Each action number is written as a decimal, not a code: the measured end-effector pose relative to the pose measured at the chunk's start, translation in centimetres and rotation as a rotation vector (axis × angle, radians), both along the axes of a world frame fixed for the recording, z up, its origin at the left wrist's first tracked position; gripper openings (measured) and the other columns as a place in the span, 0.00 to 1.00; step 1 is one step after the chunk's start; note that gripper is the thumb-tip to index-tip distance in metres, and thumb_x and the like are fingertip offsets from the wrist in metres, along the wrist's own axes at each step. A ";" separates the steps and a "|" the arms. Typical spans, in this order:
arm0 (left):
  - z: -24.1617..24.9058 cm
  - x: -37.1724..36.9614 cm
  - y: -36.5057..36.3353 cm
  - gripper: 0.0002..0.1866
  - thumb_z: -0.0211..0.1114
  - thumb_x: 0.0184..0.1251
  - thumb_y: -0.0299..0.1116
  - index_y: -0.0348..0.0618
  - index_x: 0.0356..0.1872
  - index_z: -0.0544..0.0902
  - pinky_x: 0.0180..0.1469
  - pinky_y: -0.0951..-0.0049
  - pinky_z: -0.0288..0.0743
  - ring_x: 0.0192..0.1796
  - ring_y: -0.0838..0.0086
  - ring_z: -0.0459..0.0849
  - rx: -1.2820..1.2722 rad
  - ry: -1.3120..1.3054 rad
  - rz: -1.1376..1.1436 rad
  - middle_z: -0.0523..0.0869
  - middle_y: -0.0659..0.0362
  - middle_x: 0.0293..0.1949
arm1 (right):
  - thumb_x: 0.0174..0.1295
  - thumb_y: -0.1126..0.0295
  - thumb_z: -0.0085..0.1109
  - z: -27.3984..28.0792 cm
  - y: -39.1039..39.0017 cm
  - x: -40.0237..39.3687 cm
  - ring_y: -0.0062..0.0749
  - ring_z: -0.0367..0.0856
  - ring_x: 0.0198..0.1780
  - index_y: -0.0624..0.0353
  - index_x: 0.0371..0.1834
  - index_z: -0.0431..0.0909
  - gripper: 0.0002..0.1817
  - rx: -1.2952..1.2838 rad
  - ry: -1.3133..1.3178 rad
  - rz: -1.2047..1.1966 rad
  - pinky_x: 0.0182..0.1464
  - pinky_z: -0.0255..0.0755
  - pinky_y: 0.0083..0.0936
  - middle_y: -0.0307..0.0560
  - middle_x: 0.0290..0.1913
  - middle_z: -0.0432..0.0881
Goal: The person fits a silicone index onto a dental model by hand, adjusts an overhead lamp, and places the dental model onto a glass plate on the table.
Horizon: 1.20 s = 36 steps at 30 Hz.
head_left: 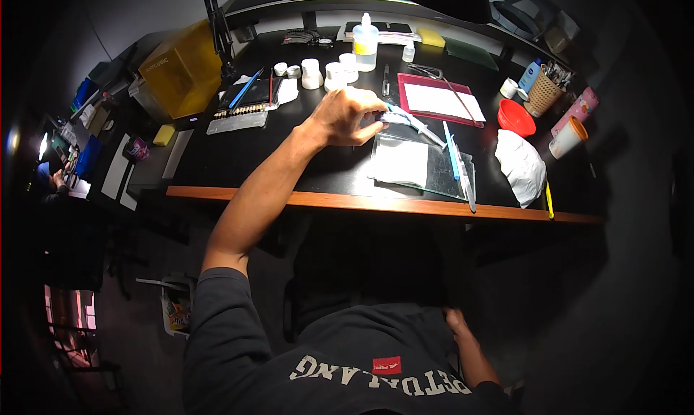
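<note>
- Head view, left hand: arm stretched out over the black desk, fingers curled narrow around the near end of a slim syringe-like tool; the tool lies slanted, its far end over the corner of the glass slab
- Head view, right hand: low by the lap, below the desk edge, touching dark clothing; whether it is wide or closed, I cannot tell
- Risk, tool: grip sits at one end only, so the long free end may swing and knock the blue-handled instrument or the metal spatula lying on the slab
- Risk, slab: its near edge is close to the wooden desk rim; a sideways push from the tool could slide it, with the white sheet on it, toward the drop
- Risk, forearm: the reach passes near the white jars and the clear bottle; a careless draw-back may tip them
- Risk, support: one hand works alone, so nothing steadies the slab
- Nearby, well apart: red bowl, crumpled white cloth, yellow box
</note>
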<state>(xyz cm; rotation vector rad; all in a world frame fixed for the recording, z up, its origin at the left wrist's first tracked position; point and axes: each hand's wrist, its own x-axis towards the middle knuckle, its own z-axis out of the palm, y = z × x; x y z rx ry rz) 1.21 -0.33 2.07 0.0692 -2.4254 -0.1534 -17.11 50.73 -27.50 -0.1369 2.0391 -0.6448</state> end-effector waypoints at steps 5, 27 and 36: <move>0.1 -0.4 0.8 0.12 0.78 0.62 0.36 0.43 0.45 0.93 0.39 0.64 0.86 0.34 0.62 0.92 -0.001 0.004 -0.027 0.92 0.54 0.33 | 0.78 0.58 0.63 10.1 -5.2 -1.7 0.48 0.87 0.61 0.68 0.63 0.84 0.23 -0.338 0.246 0.510 0.62 0.80 0.38 0.58 0.59 0.88; -0.4 0.5 -2.7 0.16 0.80 0.48 0.29 0.40 0.42 0.92 0.50 0.62 0.78 0.39 0.66 0.90 -0.035 0.142 -0.012 0.92 0.57 0.35 | 0.60 0.71 0.77 31.6 -39.2 -4.5 0.53 0.86 0.54 0.64 0.54 0.86 0.19 -1.340 1.051 0.810 0.56 0.80 0.43 0.59 0.50 0.86; 0.7 2.0 -1.2 0.16 0.80 0.49 0.34 0.43 0.42 0.92 0.49 0.65 0.76 0.39 0.71 0.91 -0.051 0.117 -0.046 0.91 0.62 0.35 | 0.55 0.68 0.80 29.2 -38.8 -4.9 0.57 0.85 0.64 0.63 0.63 0.86 0.30 -1.332 0.792 1.063 0.70 0.77 0.46 0.61 0.61 0.85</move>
